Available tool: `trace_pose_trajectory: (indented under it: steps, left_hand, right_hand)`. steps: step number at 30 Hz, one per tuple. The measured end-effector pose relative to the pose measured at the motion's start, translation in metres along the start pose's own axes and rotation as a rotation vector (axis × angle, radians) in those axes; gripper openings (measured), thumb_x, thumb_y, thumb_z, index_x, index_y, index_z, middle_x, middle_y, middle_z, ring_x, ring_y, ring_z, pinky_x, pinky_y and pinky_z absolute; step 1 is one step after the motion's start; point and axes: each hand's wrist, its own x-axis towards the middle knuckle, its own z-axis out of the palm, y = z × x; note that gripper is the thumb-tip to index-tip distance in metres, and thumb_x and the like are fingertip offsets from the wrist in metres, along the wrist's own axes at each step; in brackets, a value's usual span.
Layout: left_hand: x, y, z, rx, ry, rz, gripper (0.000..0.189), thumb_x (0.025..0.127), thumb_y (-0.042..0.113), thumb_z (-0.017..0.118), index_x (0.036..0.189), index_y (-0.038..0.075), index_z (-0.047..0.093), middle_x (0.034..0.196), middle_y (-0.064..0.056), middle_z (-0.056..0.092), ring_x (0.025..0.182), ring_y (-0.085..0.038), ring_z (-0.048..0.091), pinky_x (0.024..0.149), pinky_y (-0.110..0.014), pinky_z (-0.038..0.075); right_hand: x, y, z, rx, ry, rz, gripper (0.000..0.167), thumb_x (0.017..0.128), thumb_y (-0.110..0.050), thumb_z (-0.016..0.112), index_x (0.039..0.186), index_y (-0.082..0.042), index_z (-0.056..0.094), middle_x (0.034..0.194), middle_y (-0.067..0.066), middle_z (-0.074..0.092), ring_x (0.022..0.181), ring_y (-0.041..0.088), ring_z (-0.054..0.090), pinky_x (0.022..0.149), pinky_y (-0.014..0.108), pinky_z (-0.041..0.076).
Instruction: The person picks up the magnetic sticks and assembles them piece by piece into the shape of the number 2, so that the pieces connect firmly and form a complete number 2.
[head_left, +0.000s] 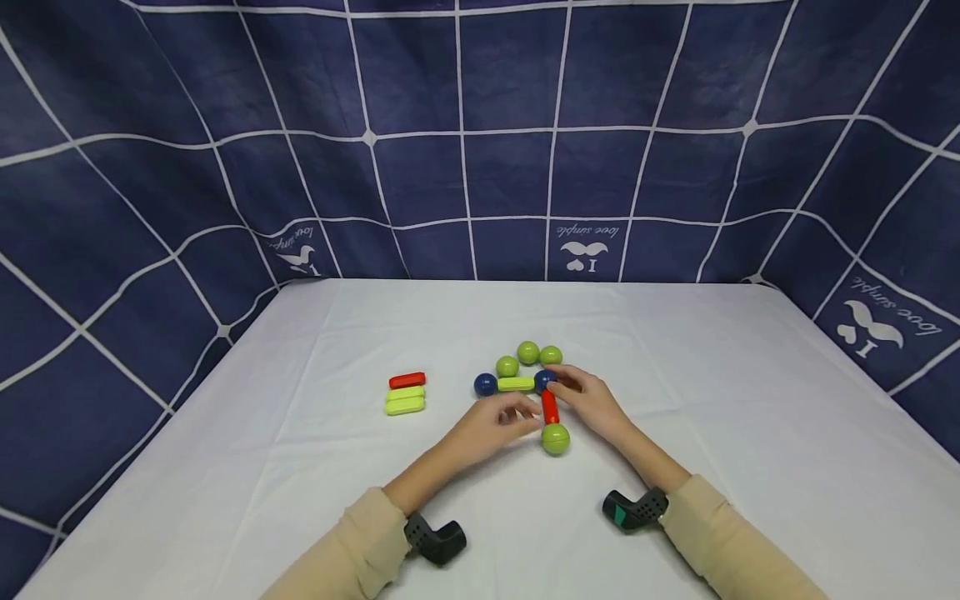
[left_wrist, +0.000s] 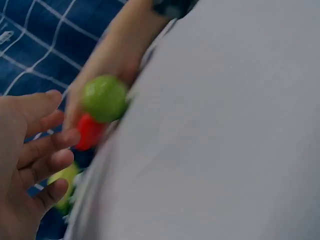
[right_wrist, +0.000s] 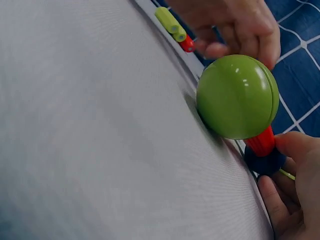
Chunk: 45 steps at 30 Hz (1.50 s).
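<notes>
My right hand pinches a dark blue ball between thumb and fingers. From that ball a yellow-green rod runs left to a second blue ball. A red rod extends from it toward me, ending in a green ball, which looms large in the right wrist view. Just left of the red rod is my left hand, its fingers loosely bent and apart with nothing in them, as the left wrist view also shows.
Three loose green balls lie just behind the joined pieces. Left of them, a red rod and two yellow-green rods lie side by side on the white tablecloth. A navy checked curtain hangs around the back and sides.
</notes>
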Motion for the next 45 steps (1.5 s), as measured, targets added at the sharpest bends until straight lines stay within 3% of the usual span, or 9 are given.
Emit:
trace_pose_trajectory:
  steps: [3, 7, 12, 17, 23, 33, 36, 40, 45]
  left_hand:
    - [0.003, -0.003, -0.026, -0.051, 0.044, -0.025, 0.023, 0.088, 0.028, 0.059, 0.101, 0.010, 0.065, 0.088, -0.003, 0.065, 0.080, -0.018, 0.056, 0.068, -0.021, 0.044]
    - [0.001, -0.013, -0.065, -0.075, 0.166, -0.094, 0.026, 0.088, 0.031, 0.059, 0.099, 0.009, 0.067, 0.086, -0.009, 0.066, 0.082, -0.026, 0.057, 0.066, -0.023, 0.043]
    - [-0.008, -0.043, -0.106, 0.118, 0.289, -0.196, 0.031, 0.087, 0.038, 0.057, 0.101, 0.012, 0.068, 0.096, -0.007, 0.066, 0.084, -0.017, 0.050, 0.068, -0.026, 0.037]
    - [-0.019, -0.073, -0.126, 0.210, 0.267, -0.313, 0.032, 0.087, 0.035, 0.058, 0.106, 0.011, 0.066, 0.109, -0.008, 0.061, 0.095, -0.021, 0.047, 0.078, -0.030, 0.036]
    - [-0.024, -0.090, -0.126, 0.254, 0.198, -0.280, 0.033, 0.087, 0.031, 0.059, 0.108, 0.007, 0.066, 0.107, -0.011, 0.058, 0.095, -0.023, 0.047, 0.078, -0.030, 0.036]
    - [-0.022, -0.090, -0.121, 0.249, 0.249, -0.308, 0.032, 0.085, 0.034, 0.061, 0.102, 0.008, 0.068, 0.103, -0.008, 0.060, 0.095, -0.022, 0.047, 0.080, -0.031, 0.036]
    - [-0.018, -0.082, -0.117, 0.202, 0.288, -0.301, 0.036, 0.085, 0.040, 0.060, 0.105, 0.011, 0.065, 0.106, -0.008, 0.060, 0.096, -0.021, 0.049, 0.083, -0.033, 0.038]
    - [-0.010, -0.061, -0.102, 0.155, 0.318, -0.247, 0.037, 0.085, 0.045, 0.058, 0.107, 0.016, 0.063, 0.097, -0.004, 0.060, 0.082, -0.016, 0.048, 0.072, -0.028, 0.039]
    - [-0.002, -0.031, -0.076, 0.114, 0.213, -0.135, 0.030, 0.085, 0.042, 0.059, 0.103, 0.019, 0.065, 0.083, 0.000, 0.060, 0.067, -0.011, 0.044, 0.057, -0.023, 0.037]
  right_hand:
    - [0.000, 0.000, -0.001, -0.006, 0.011, 0.009, 0.042, 0.090, -0.032, 0.054, 0.127, -0.011, 0.052, 0.125, 0.012, 0.056, 0.111, 0.026, 0.053, 0.093, 0.041, 0.044]
    - [0.001, -0.001, -0.002, -0.008, 0.025, 0.022, 0.041, 0.089, -0.032, 0.055, 0.126, -0.013, 0.053, 0.124, 0.011, 0.056, 0.109, 0.025, 0.053, 0.091, 0.040, 0.045]
    - [0.002, 0.002, -0.003, -0.009, 0.030, 0.029, 0.041, 0.089, -0.031, 0.056, 0.125, -0.012, 0.054, 0.124, 0.012, 0.056, 0.109, 0.026, 0.053, 0.090, 0.039, 0.045]
    - [0.003, 0.004, -0.002, 0.008, 0.044, 0.031, 0.042, 0.089, -0.031, 0.056, 0.125, -0.010, 0.054, 0.123, 0.014, 0.057, 0.110, 0.027, 0.054, 0.091, 0.039, 0.045]
    - [0.004, 0.004, -0.001, 0.023, 0.044, 0.043, 0.042, 0.089, -0.031, 0.056, 0.125, -0.010, 0.053, 0.124, 0.014, 0.056, 0.109, 0.026, 0.053, 0.090, 0.038, 0.046]
    - [0.003, 0.004, 0.000, 0.017, 0.042, 0.043, 0.043, 0.090, -0.032, 0.056, 0.126, -0.009, 0.053, 0.123, 0.015, 0.056, 0.108, 0.025, 0.054, 0.088, 0.036, 0.046]
    - [0.003, 0.005, 0.001, 0.020, 0.042, 0.043, 0.044, 0.089, -0.032, 0.056, 0.126, -0.009, 0.053, 0.123, 0.015, 0.056, 0.107, 0.025, 0.053, 0.087, 0.036, 0.047]
    - [0.003, 0.006, 0.001, 0.016, 0.042, 0.044, 0.043, 0.089, -0.032, 0.056, 0.126, -0.010, 0.053, 0.123, 0.014, 0.056, 0.108, 0.025, 0.054, 0.089, 0.037, 0.046]
    - [0.003, 0.005, 0.000, 0.008, 0.043, 0.044, 0.043, 0.089, -0.033, 0.056, 0.126, -0.010, 0.053, 0.123, 0.014, 0.056, 0.108, 0.025, 0.054, 0.089, 0.036, 0.047]
